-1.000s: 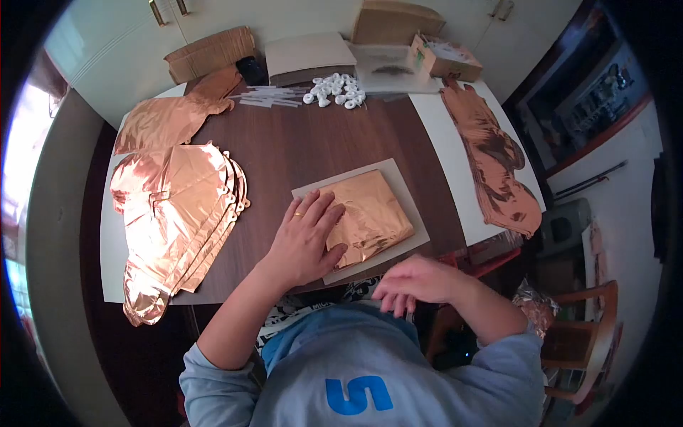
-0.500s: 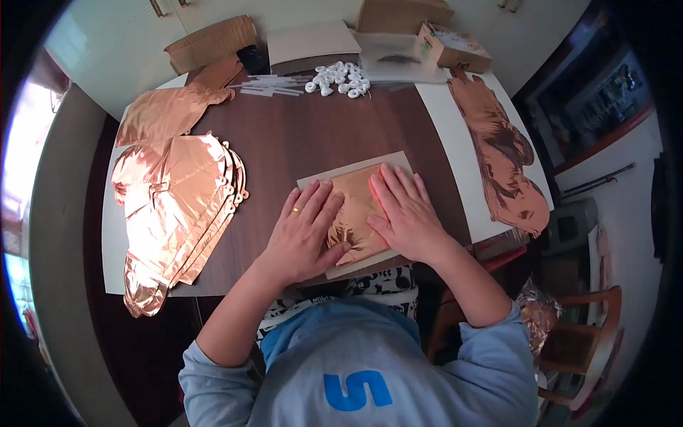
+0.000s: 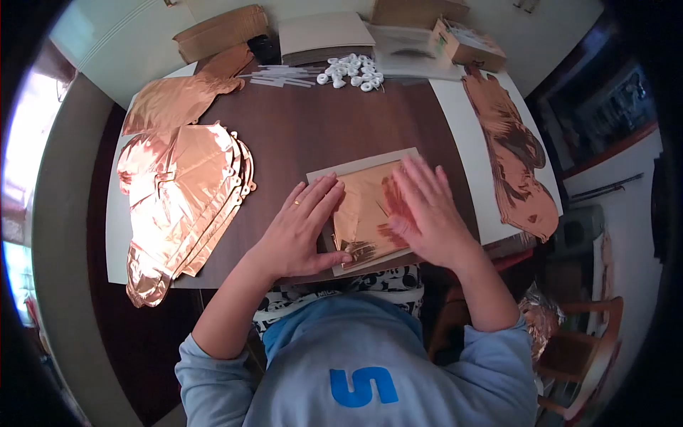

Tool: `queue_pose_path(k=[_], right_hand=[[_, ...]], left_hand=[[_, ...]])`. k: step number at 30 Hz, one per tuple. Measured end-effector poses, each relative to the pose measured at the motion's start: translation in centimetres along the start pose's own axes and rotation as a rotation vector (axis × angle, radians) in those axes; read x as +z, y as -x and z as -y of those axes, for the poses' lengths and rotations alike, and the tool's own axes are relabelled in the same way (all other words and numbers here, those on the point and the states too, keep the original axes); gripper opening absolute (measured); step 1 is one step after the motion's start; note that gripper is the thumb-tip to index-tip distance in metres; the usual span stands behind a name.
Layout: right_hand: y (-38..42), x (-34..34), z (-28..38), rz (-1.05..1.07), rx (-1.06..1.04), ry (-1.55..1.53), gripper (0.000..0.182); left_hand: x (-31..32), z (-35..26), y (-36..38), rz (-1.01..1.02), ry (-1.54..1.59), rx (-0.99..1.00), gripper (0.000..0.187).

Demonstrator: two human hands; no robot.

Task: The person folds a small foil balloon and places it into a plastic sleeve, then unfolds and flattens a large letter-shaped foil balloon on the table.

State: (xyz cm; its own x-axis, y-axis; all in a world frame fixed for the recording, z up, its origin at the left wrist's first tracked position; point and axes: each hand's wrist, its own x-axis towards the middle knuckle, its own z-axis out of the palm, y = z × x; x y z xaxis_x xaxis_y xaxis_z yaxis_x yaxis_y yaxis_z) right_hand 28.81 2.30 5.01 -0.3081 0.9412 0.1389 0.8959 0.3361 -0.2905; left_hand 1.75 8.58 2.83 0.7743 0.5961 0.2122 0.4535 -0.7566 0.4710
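In front of me a folded copper-coloured foil balloon [image 3: 365, 203] lies flat on a pale cardboard sheet [image 3: 346, 168]. My left hand [image 3: 302, 226] rests along the left side of the foil. Its fingers are stretched out, with a ring on one, and its thumb touches the foil's lower left corner. Over the right edge is my right hand [image 3: 432, 210], slightly blurred, fingers extended and palm tilted. The foil mirrors it in red-brown. Neither hand grips anything.
Flat foil balloons with small tabs [image 3: 181, 188] are piled on the left; more foil [image 3: 509, 153] lies on a white board at right. Along the back are clear strips [image 3: 284, 75], white ribbon rolls [image 3: 352, 70], a cardboard stack [image 3: 327, 35] and a box [image 3: 466, 46]. A chair [image 3: 587, 349] stands lower right.
My right hand has shifted right and tilted up off the foil's middle. My left hand has slid toward the left edge, uncovering more foil. The whole view has shifted slightly.
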Motion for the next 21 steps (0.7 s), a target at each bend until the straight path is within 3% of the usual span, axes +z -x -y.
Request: queue_pose_path(k=[4, 10, 18, 21], right_hand=[[-0.5, 1.1, 2.0, 0.022, -0.157, -0.040, 0.077], [1.1, 0.6, 1.2, 0.056, -0.101, -0.052, 0.077], [1.4, -0.7, 0.2, -0.105, -0.032, -0.062, 0.057], [-0.3, -0.8, -1.0, -0.159, -0.041, -0.070, 0.045]], left_hand=[[-0.3, 0.1, 0.1, -0.007, 0.029, 0.010, 0.106], [-2.1, 0.9, 0.7, -0.047, 0.149, -0.056, 0.090], [-1.6, -0.3, -1.4, -0.087, -0.048, -0.079, 0.070], [0.1, -3.0, -2.1, -0.103, -0.066, -0.053, 0.072]])
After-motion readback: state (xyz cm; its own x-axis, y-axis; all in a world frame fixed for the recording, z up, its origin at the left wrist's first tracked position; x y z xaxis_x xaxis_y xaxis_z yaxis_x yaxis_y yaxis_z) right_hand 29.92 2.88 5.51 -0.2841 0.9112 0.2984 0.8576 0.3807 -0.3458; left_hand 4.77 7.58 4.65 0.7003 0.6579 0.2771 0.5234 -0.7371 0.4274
